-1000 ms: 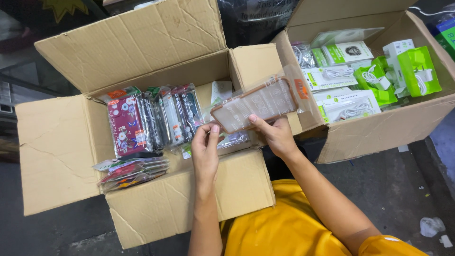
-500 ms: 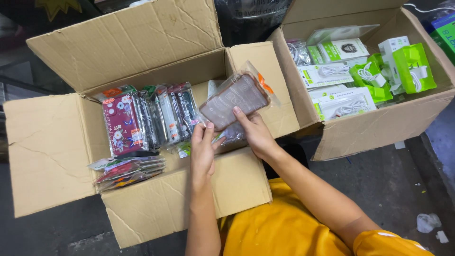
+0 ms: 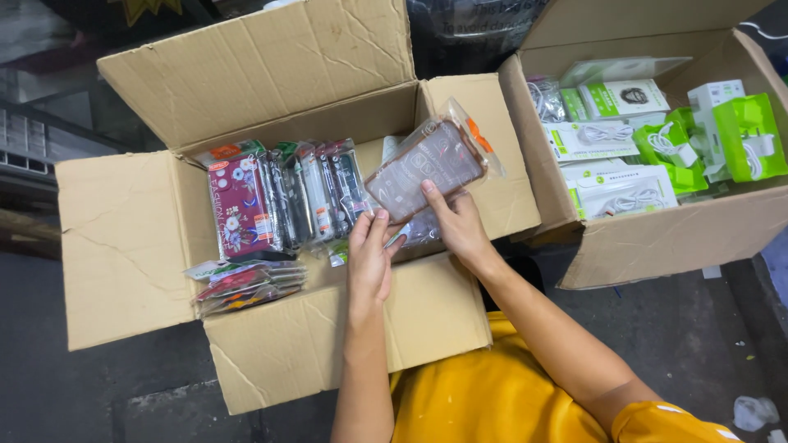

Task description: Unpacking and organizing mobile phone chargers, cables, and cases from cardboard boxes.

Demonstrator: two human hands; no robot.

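Both of my hands hold a phone case in a clear plastic sleeve point(image 3: 428, 166), tilted up over an open cardboard box point(image 3: 131, 246). My left hand point(image 3: 371, 256) grips its lower left corner. At its lower edge, my right hand point(image 3: 456, 223) has the fingers on the sleeve. Inside the box a row of packaged phone cases point(image 3: 283, 197) stands upright, the front one dark red with flowers. A few more flat packets point(image 3: 245, 284) lie stacked on the box's near flap. More clear sleeves lie under my hands, mostly hidden.
A second open cardboard box point(image 3: 657, 238) stands to the right, holding white and green packaged cables and chargers point(image 3: 657, 139). The floor point(image 3: 74, 394) around is dark concrete. Crumpled white scraps point(image 3: 751, 410) lie at the lower right. My yellow shirt point(image 3: 492, 394) fills the bottom edge.
The sleeved phone case has turned from lying flat and wide to a steeper tilt while staying over the box. Both hands kept hold and shifted slightly left with it.
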